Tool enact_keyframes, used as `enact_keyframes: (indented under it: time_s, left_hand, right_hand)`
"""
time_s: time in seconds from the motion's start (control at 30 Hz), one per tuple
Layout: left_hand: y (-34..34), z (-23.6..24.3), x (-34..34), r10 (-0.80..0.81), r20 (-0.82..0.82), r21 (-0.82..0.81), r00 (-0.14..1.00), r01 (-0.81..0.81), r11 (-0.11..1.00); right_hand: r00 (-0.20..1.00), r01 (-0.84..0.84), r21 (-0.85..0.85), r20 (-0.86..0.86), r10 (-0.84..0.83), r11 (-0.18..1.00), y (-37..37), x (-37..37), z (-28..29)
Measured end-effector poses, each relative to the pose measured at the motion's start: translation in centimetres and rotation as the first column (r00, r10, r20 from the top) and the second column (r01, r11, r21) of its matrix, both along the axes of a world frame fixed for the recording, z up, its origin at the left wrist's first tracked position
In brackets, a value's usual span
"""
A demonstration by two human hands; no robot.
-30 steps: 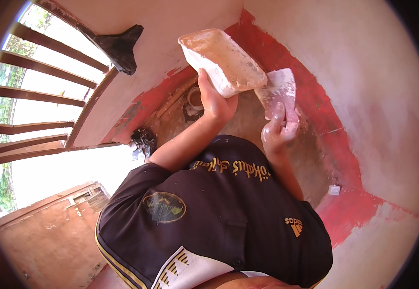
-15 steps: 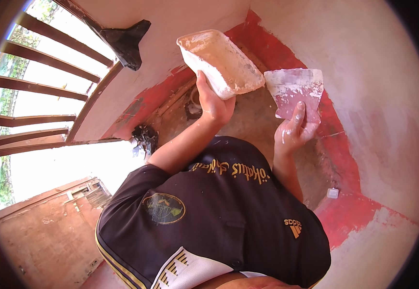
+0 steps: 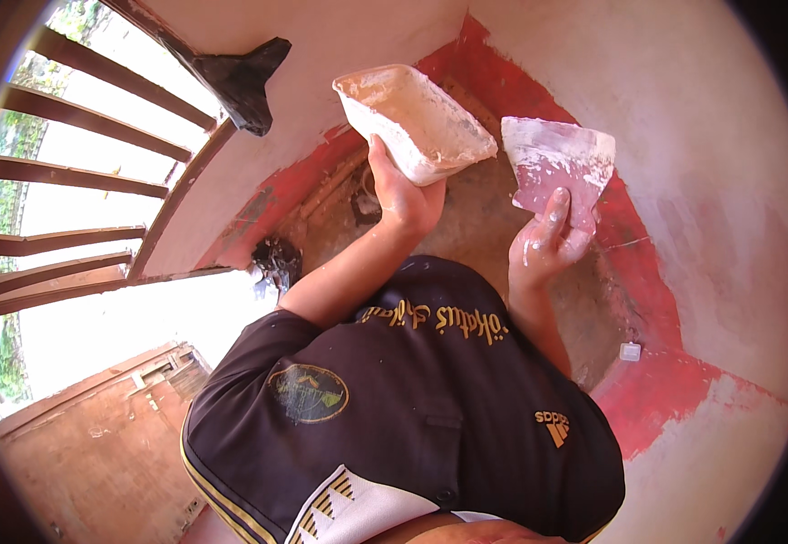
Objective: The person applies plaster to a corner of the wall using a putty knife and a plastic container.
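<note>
My left hand grips a rectangular plastic tub from below, with the thumb up its near side. White paste is smeared over the tub's walls and rim, and its open top tilts toward me. To the right, my right hand pinches a flat pinkish spreader with the thumb across its face. White paste coats the spreader's wide far edge, and some dabs stick to my thumb and fingers. A narrow gap lies between the spreader and the tub's right corner.
Walls with a red band along the bottom meet in a corner ahead. Brown window bars and a black cloth or bag are at the left. A wooden door stands lower left; a small white box is at right.
The spreader has turned a little clockwise and shifted slightly right, away from the tub. My left hand and the tub stay nearly in place. The whole view has shifted slightly.
</note>
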State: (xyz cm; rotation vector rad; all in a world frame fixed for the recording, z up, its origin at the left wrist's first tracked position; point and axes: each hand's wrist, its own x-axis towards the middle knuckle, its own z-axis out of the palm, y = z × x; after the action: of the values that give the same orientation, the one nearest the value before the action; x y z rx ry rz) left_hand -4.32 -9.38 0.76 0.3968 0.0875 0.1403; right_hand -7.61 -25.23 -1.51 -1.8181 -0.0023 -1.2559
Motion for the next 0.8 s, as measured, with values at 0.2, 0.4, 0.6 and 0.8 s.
enact_keyframes:
  time_s: [0.2,0.4,0.6,0.8]
  left_hand:
    - [0.4,4.6,-0.8,-0.09,-0.062,-0.025,0.994,0.089,0.996]
    - [0.7,6.9,-0.8,-0.069,-0.052,-0.016,0.996,0.068,0.998]
    - [1.2,9.2,-1.0,-0.043,-0.098,-0.024,0.994,0.04,0.999]
    - [2.2,9.7,-1.4,-0.079,-0.154,-0.047,0.985,0.072,0.996]
  right_hand:
    - [0.965,-0.26,0.437,0.095,0.243,0.861,2.5,-0.8,2.8]
    - [0.96,-0.267,0.295,0.16,0.228,0.917,4.5,-1.6,5.9]
    - [0.96,-0.279,0.2,0.086,0.267,0.939,4.9,-2.9,6.4]
    - [0.968,-0.25,0.255,0.034,0.25,0.934,6.7,-4.8,7.9]
